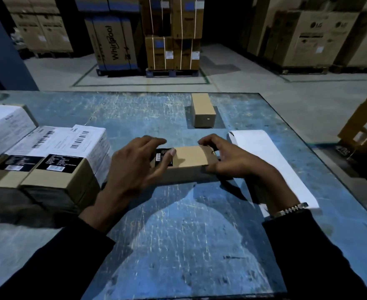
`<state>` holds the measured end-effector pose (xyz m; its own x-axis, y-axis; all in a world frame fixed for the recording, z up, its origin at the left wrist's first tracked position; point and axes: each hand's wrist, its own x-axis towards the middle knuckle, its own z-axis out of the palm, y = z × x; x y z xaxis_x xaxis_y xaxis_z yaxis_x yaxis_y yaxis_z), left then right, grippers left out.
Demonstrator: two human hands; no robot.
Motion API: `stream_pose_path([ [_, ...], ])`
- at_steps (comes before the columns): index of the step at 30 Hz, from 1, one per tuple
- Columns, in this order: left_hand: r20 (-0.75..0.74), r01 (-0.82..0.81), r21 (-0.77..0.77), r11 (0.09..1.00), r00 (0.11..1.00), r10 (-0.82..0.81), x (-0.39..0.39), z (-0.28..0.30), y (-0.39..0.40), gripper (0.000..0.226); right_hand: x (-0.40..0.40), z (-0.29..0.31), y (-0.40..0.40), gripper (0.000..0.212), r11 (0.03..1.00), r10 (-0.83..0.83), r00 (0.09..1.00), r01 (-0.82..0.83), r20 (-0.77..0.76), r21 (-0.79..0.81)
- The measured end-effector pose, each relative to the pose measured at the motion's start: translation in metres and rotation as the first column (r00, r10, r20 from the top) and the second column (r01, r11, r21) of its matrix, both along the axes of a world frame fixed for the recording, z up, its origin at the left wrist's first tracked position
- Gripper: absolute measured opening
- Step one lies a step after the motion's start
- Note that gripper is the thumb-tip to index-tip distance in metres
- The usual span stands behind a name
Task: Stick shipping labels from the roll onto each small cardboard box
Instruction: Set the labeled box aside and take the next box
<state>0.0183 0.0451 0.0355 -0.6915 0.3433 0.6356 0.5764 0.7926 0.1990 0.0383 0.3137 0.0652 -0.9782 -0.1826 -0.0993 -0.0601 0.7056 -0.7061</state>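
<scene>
A small cardboard box (186, 163) lies in the middle of the frame on the blue desk (178, 234), with a black label (164, 158) on its left end. The left hand (135, 167) holds this end, its curled fingers (150, 140) over the far edge and the thumb on the label. The right hand (228, 158) grips the right end with bent fingers. A white paper strip (264, 156) lies just right of it. Labelled boxes (48, 167) stand at the left; another plain box (203, 110) stands further up.

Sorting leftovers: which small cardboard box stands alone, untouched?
The plain brown cardboard box at the blue table's far edge; no hand touches it.
</scene>
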Motion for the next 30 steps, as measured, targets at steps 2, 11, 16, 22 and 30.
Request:
stream_pose_path([
  [2,0.027,0.029,-0.051,0.998,0.999,-0.028,-0.001,-0.001,-0.001,0.046,-0.003,-0.002,0.002,0.075,1.000,0.007,1.000,-0.007,0.007,-0.011],
  [11,0.043,0.083,-0.123,0.989,0.996,-0.078,0.000,-0.007,-0.004,0.060,-0.011,-0.009,-0.001,0.087,0.997,0.047,0.993,-0.039,0.111,-0.071],
  [16,0.072,0.139,-0.139,0.981,0.989,-0.130,0.001,-0.006,-0.004,0.068,0.000,0.003,0.012,0.092,0.992,0.126,0.976,-0.123,0.178,-0.027],
  [22,0.141,0.328,-0.109,0.938,0.939,-0.312,0.009,0.001,-0.003,0.069,0.020,0.014,0.033,0.077,0.975,0.219,0.938,-0.221,0.268,-0.024],
  [30,0.177,0.427,-0.122,0.896,0.898,-0.403,0.010,0.002,-0.003,0.069,0.026,0.027,0.032,0.072,0.968,0.246,0.928,-0.249,0.279,-0.024],
])
